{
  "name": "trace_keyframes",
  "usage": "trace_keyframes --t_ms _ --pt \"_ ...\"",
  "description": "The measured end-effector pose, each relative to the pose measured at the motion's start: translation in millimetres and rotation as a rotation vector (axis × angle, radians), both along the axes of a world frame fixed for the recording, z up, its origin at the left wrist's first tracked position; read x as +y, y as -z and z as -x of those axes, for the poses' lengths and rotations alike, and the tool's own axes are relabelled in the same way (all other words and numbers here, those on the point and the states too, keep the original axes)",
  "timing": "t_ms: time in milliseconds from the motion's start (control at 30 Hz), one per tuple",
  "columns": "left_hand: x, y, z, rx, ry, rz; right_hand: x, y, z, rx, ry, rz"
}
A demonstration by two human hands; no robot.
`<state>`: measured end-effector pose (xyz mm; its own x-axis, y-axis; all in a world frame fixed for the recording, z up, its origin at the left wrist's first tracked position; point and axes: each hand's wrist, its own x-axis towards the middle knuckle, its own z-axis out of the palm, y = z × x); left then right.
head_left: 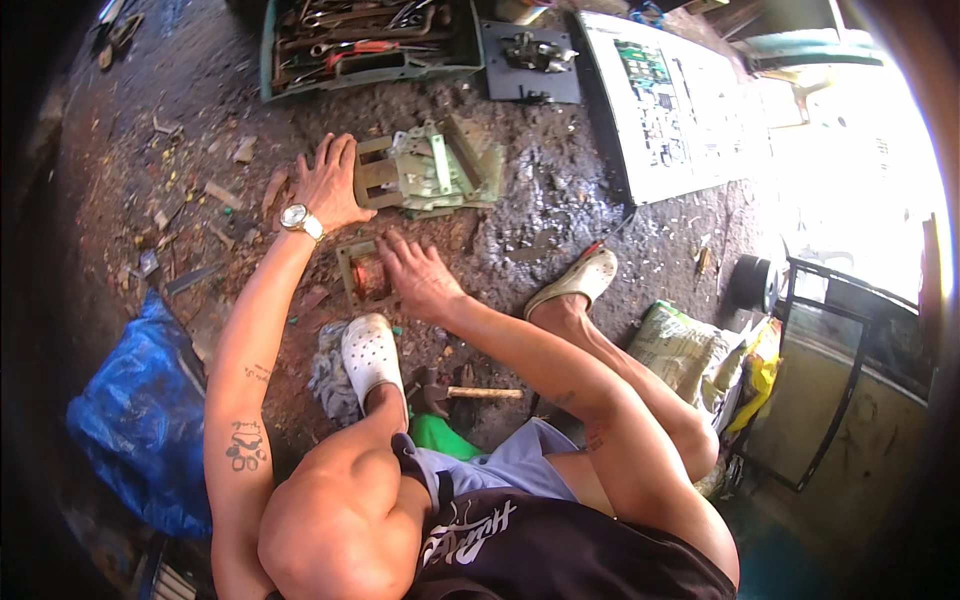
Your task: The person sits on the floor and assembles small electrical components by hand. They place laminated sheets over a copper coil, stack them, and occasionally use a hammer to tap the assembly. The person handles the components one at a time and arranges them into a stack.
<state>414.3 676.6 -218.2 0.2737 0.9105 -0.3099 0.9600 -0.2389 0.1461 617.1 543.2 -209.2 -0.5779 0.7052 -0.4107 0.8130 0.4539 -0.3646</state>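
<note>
My left hand point(335, 185), a watch on its wrist, lies with fingers stretched along the left end of a stack of flat metal plates. An E-shaped metal plate point(372, 172) is at that end, beside the thumb and fingers. Loose thin plates point(440, 170) lie in a heap to its right. Closer to me, my right hand point(422, 278) rests with fingers extended at the right edge of a small rectangular metal frame point(350, 285). Reddish material point(370, 272) shows inside the frame, partly covered by the fingers. Neither hand is wrapped round anything.
A toolbox full of wrenches point(375, 45) stands at the far side. Right of it are a dark plate with metal parts point(532, 55) and a white panel with circuit boards point(665, 110). A hammer point(485, 393) lies between my feet; a blue plastic sheet point(140, 420) is at left.
</note>
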Motion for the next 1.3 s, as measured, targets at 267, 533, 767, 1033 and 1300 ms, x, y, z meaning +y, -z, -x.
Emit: trace_keyframes --t_ms 267,533,767,1033,1300 --pt "-35.8 -8.6 33.9 -0.373 -0.249 0.168 8.1 -15.8 -10.2 0.055 -0.007 0.020" --pt "-168.6 -8.8 47.5 -0.248 0.010 0.029 5.0 1.6 -3.8 0.091 0.037 -0.112" --pt "-158.5 18.2 33.2 -0.169 0.014 0.182 3.3 8.2 4.3 0.007 0.082 -0.025" --pt "-153.6 27.3 34.9 -0.101 0.076 0.175 12.3 -2.3 2.2 -0.090 -0.014 0.002" --pt "-150.2 14.5 35.6 -0.134 0.055 0.211 24.5 20.0 -33.8 0.013 -0.104 -0.117"
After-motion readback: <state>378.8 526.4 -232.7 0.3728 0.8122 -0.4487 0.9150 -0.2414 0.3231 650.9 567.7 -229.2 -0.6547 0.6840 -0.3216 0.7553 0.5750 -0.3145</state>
